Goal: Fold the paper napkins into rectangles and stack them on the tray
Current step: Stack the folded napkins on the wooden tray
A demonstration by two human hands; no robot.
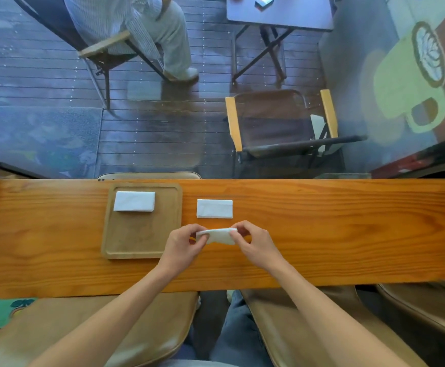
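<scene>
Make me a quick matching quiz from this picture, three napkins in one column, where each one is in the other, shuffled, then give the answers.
Column one:
1. napkin at far left
2. napkin in the middle
3. nearest napkin

Column two:
A. held between the left hand and right hand
B. on the tray
C. lying on the bare counter

Pairs: 1-B, 2-C, 3-A

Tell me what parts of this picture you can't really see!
Head view, the only one:
- The held napkin: its ends are covered by the left hand and right hand, so its fold is unclear.
- The napkin on the tray: one piece or several stacked, too flat to tell.
- The seated person beyond the counter: cut off by the top edge.
- The object on the far table: blurred and small.
</scene>
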